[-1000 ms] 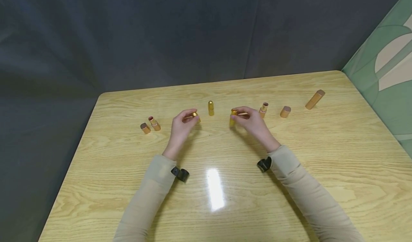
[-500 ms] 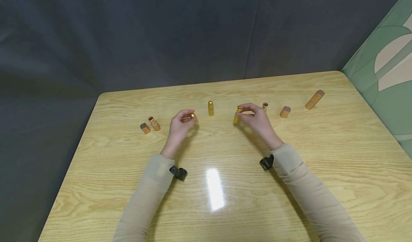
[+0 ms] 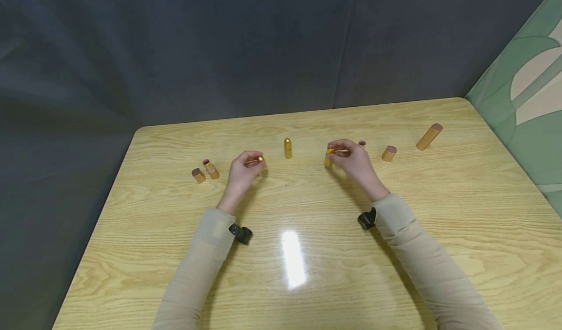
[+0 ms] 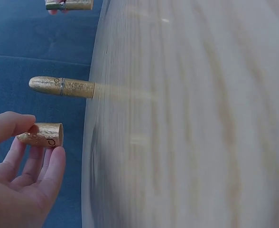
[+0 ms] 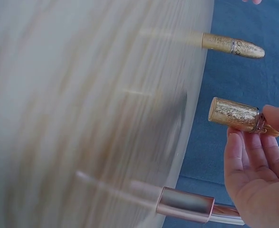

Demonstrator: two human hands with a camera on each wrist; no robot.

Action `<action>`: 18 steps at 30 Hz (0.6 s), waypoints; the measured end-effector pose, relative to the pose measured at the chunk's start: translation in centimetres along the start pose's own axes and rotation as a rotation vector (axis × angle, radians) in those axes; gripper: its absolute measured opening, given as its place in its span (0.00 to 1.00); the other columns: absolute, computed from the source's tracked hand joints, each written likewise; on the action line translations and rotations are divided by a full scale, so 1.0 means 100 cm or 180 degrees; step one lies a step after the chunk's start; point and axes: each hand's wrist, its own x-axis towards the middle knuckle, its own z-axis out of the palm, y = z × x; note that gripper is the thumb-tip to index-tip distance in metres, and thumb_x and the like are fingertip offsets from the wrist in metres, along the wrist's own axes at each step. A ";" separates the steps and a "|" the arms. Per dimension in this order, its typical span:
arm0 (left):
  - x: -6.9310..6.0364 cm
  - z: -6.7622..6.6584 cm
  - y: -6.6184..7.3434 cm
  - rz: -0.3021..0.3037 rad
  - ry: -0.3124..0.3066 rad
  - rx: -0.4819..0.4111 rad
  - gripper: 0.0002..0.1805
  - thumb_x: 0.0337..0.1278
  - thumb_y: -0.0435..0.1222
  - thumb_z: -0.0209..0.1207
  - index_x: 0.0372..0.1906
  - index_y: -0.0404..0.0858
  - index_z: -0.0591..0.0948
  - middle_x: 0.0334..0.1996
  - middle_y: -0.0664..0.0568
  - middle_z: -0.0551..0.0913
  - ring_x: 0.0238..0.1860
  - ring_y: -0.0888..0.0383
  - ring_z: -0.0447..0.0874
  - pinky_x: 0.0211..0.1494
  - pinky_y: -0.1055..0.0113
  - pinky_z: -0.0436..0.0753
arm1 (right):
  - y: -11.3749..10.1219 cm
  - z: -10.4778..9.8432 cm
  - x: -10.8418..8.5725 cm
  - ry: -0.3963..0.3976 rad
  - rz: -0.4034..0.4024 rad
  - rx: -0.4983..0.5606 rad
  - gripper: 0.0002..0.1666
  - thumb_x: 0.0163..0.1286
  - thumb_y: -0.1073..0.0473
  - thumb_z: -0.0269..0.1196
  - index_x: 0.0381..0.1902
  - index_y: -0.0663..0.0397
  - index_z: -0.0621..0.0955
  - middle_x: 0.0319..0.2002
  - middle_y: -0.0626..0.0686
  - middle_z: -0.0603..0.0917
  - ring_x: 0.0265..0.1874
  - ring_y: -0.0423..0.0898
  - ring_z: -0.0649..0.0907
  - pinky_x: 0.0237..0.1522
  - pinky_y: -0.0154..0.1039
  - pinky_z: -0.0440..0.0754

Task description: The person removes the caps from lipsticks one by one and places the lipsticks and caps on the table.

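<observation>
Between thumb and fingers, my left hand (image 3: pixel 240 178) pinches a gold lipstick cap (image 4: pixel 43 135), its open end turned down to the table. My right hand (image 3: pixel 356 165) grips a gold lipstick tube (image 5: pixel 234 115) around its narrower upper part, base downward. Both pieces are held a little above the tabletop. A closed gold lipstick (image 3: pixel 288 148) stands upright between the hands, touched by neither. Just behind the right hand is an uncapped rose-gold lipstick (image 5: pixel 185 204), partly hidden by that hand in the head view.
At the left, an uncapped rose-gold lipstick (image 3: pixel 211 169) stands beside its cap (image 3: pixel 198 175). To the right stand another rose-gold cap (image 3: pixel 389 153) and a taller rose-gold lipstick (image 3: pixel 429 137). A dark cloth (image 3: pixel 246 47) hangs behind the wooden table (image 3: pixel 281 296).
Both hands have drawn apart: the left moved slightly left with the gold cap, the right moved right and a little away with the gold tube. The standing lipsticks stayed put.
</observation>
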 end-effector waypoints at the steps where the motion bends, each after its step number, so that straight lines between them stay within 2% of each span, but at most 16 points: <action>1: 0.000 0.000 0.000 -0.0004 -0.0004 0.0016 0.18 0.59 0.29 0.58 0.54 0.30 0.77 0.54 0.38 0.78 0.56 0.46 0.78 0.55 0.65 0.81 | 0.000 0.000 0.000 -0.0008 0.0012 -0.0006 0.20 0.68 0.65 0.59 0.57 0.66 0.75 0.56 0.66 0.78 0.52 0.59 0.80 0.36 0.17 0.74; 6: 0.002 -0.001 0.000 -0.0034 -0.0030 0.0012 0.18 0.59 0.27 0.58 0.55 0.29 0.76 0.55 0.37 0.78 0.57 0.46 0.78 0.58 0.62 0.80 | 0.003 -0.001 0.001 -0.0040 0.0049 -0.0052 0.20 0.68 0.66 0.58 0.57 0.66 0.75 0.56 0.66 0.78 0.51 0.59 0.80 0.36 0.18 0.75; 18: 0.005 -0.003 0.000 -0.0124 -0.0078 0.0068 0.18 0.59 0.27 0.59 0.56 0.29 0.76 0.55 0.37 0.77 0.57 0.46 0.78 0.55 0.65 0.80 | 0.005 -0.003 0.001 -0.0023 0.0038 -0.0151 0.19 0.67 0.69 0.59 0.55 0.69 0.75 0.54 0.68 0.78 0.51 0.61 0.81 0.35 0.16 0.73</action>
